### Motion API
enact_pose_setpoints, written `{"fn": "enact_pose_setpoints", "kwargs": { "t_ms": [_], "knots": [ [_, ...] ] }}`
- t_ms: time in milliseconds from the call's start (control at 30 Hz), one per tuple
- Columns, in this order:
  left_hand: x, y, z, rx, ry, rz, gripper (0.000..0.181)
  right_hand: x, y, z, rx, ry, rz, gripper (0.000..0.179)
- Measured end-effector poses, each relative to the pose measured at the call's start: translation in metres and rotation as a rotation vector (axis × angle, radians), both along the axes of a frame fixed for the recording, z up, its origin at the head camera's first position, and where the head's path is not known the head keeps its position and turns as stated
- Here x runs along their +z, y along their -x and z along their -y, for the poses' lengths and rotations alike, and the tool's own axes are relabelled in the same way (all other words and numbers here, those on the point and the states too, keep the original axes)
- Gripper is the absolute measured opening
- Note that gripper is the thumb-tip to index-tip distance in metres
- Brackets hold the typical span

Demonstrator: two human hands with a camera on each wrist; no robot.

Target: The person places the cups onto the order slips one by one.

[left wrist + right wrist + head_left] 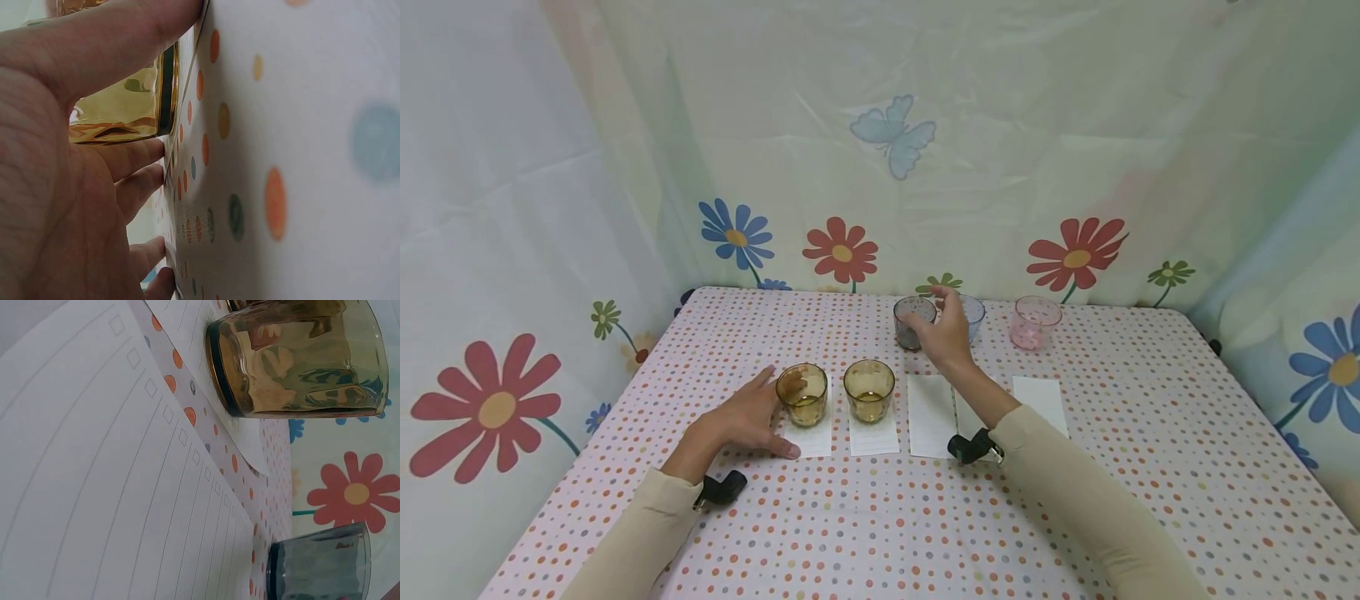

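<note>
My left hand [745, 421] rests on the table beside the left amber glass [802, 400], its thumb and fingers spread about the glass's near left side. In the left wrist view the amber glass [125, 100] shows behind the thumb, with fingertips on the cloth. My right hand [946, 333] reaches to a grey glass [906, 327] at the back, thumb in front of it and a forefinger extended over its rim. The grey glass [322, 562] stands upright on the table. A bluish glass [973, 312] is partly hidden behind the right hand.
A second amber glass [869, 396] stands on a white sheet to the right of the first. A pink glass [1033, 323] stands at the back right. More lined sheets [931, 417] lie in a row, partly under the right arm. The tablecloth [850, 533] is dotted.
</note>
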State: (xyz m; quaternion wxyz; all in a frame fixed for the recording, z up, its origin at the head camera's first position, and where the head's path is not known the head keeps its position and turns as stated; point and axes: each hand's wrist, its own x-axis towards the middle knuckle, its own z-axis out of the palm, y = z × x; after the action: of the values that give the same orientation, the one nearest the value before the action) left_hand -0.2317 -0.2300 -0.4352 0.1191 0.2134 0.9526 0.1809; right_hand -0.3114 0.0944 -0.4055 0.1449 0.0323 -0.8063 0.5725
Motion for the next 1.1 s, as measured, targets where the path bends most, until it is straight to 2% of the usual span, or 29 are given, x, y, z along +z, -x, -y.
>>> {"fn": "enact_pose_setpoints", "kwargs": {
  "t_ms": [300, 467, 1100],
  "knots": [
    [0.002, -0.001, 0.0, 0.0, 0.011, 0.002, 0.121, 0.002, 0.001, 0.001, 0.034, -0.031, 0.024, 0.073],
    [0.002, -0.001, 0.0, 0.011, 0.015, 0.007, 0.121, -0.001, 0.007, 0.004, 0.05, -0.032, 0.047, 0.076],
    [0.001, 0.001, 0.0, 0.01, 0.014, 0.024, 0.122, -0.008, 0.023, 0.007, 0.057, -0.074, 0.047, 0.085]
  ]
}}
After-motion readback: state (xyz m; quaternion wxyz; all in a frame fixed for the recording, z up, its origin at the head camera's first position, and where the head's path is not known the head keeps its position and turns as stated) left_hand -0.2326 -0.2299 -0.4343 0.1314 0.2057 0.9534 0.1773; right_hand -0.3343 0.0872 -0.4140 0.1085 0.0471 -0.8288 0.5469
